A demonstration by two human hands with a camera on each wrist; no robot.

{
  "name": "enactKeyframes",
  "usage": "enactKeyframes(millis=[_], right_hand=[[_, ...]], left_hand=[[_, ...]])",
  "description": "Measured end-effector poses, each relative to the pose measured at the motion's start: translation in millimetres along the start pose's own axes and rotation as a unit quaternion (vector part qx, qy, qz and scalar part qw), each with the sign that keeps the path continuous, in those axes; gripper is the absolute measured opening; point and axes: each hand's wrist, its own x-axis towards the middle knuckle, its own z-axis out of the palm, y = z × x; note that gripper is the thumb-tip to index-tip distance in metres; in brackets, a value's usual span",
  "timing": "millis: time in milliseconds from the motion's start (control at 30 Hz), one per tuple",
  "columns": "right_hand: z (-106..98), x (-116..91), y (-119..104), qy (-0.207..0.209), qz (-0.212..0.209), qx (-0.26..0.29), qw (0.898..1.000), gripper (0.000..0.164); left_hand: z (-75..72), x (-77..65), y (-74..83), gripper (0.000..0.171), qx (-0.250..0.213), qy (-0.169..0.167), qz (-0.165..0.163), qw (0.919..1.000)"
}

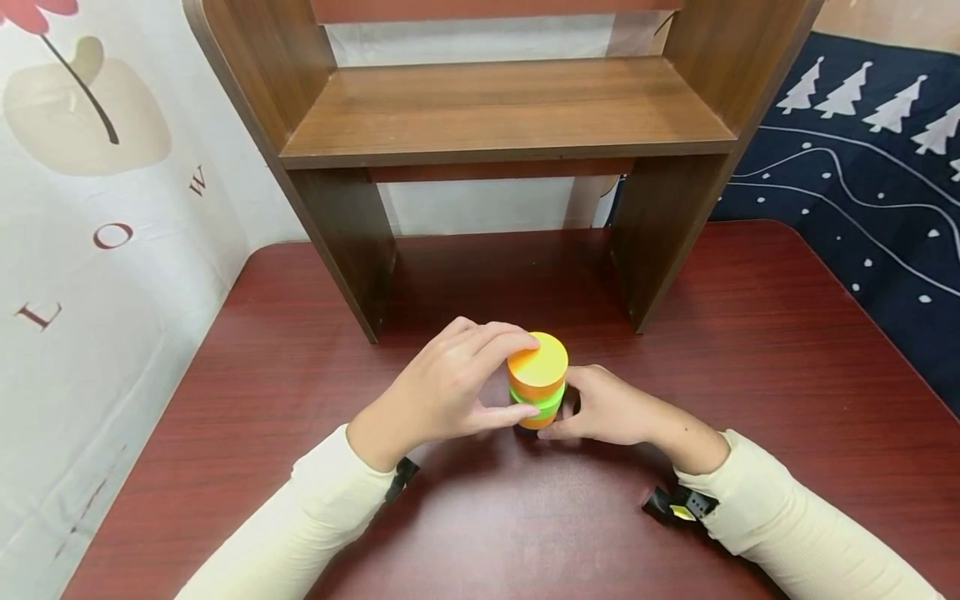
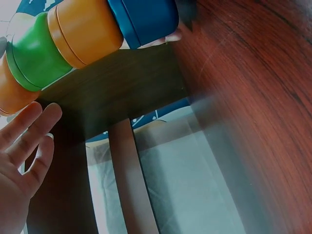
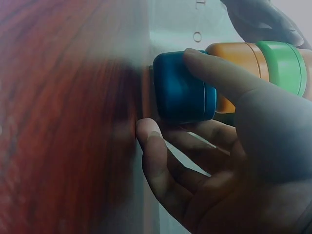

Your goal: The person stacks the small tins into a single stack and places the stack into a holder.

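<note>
A stack of small round lidded jars stands between my hands. From the top down it has an orange jar (image 1: 545, 364), a green jar (image 2: 36, 51), a second orange jar (image 2: 87, 29) and a dark blue jar (image 3: 180, 87). My left hand (image 1: 450, 383) holds the upper part, its thumb in front and index finger at the top orange jar's rim. My right hand (image 1: 615, 407) grips the blue jar low down, thumb on one side and fingers curled under the other. In the right wrist view, the blue jar's base is right at the table surface.
A brown wooden shelf unit (image 1: 510, 108) stands on the reddish table (image 1: 262, 358) behind the stack. White printed cloth (image 1: 112, 317) hangs at the left, and dark blue cloth with white trees (image 1: 862, 192) at the right.
</note>
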Motion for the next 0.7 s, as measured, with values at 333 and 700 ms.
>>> enactKeyframes(millis=[333, 700], right_hand=[[-1.0, -1.2, 0.1, 0.000, -0.002, 0.006, 1.000, 0.036], [-2.1, -0.8, 0.3, 0.015, -0.014, 0.010, 1.000, 0.035]], left_hand=[[-1.8, 0.8, 2.2, 0.058, -0.005, 0.004, 0.005, 1.0000], [-2.0, 2.2, 3.6, 0.058, 0.006, 0.021, 0.011, 0.9997]])
